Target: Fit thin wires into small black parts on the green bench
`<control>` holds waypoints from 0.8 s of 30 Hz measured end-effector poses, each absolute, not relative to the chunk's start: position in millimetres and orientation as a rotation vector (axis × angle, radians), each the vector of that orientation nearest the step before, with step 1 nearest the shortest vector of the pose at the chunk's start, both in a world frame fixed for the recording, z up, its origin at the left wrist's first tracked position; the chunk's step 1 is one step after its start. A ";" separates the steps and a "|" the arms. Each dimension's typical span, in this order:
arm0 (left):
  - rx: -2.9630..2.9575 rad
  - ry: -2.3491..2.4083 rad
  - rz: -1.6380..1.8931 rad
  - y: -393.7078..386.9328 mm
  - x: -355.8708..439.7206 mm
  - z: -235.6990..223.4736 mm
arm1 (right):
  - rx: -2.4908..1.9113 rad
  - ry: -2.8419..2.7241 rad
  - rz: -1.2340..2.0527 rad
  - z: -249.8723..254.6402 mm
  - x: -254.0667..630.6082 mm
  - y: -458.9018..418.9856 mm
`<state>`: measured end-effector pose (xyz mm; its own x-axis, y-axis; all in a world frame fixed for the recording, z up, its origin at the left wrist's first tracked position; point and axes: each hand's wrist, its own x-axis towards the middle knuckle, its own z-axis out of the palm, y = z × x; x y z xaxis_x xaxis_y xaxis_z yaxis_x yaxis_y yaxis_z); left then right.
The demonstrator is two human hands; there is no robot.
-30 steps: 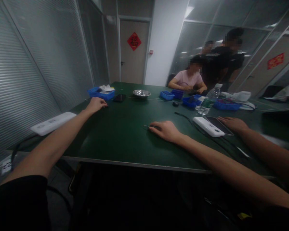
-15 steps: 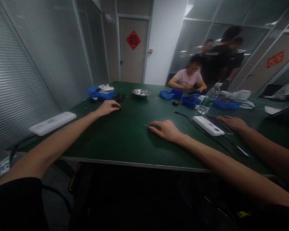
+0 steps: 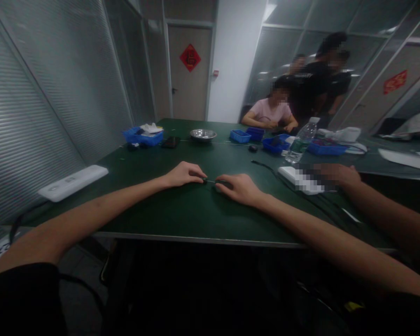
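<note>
My left hand (image 3: 185,174) is over the middle of the green table, its thumb and fingers pinching a small dark piece (image 3: 205,180) too small to name. Close beside it, my right hand (image 3: 241,188) rests on the table, closed around a thin metal rod (image 3: 211,181) that sticks out to the left. Whatever handle the rod has is hidden by the fingers. The rod's tip reaches the dark piece; whether it goes inside cannot be made out.
A steel bowl (image 3: 203,136), black phone (image 3: 171,142) and blue basket (image 3: 150,138) stand farther back. Rightward are a water bottle (image 3: 297,148), a white device (image 3: 290,176) with cables, and another person's hand (image 3: 345,176). A white box (image 3: 73,183) lies left; a person in pink sits opposite.
My left hand has moved right and nearer with the small dark piece, up to the rod in my right hand. The other person's hand has shifted over the tablet beside the white device.
</note>
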<state>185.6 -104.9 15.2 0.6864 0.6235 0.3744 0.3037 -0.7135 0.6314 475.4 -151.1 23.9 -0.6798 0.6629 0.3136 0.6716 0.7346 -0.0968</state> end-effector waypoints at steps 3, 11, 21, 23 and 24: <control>2.359 0.706 0.812 -104.0 184.1 14.4 | -1.031 -2.605 -0.041 23.8 475.4 -151.4; 2.363 0.673 0.810 -107.0 185.9 15.0 | -1.009 -2.604 -0.074 22.1 475.8 -151.2; 2.385 0.625 0.806 -111.1 191.7 13.9 | -0.976 -2.637 -0.044 22.9 473.1 -151.9; 2.384 0.620 0.800 -112.2 193.1 13.9 | -0.967 -2.641 -0.045 23.5 472.2 -152.4; 2.380 0.618 0.797 -112.7 193.7 14.0 | -0.966 -2.643 -0.046 23.7 471.9 -152.6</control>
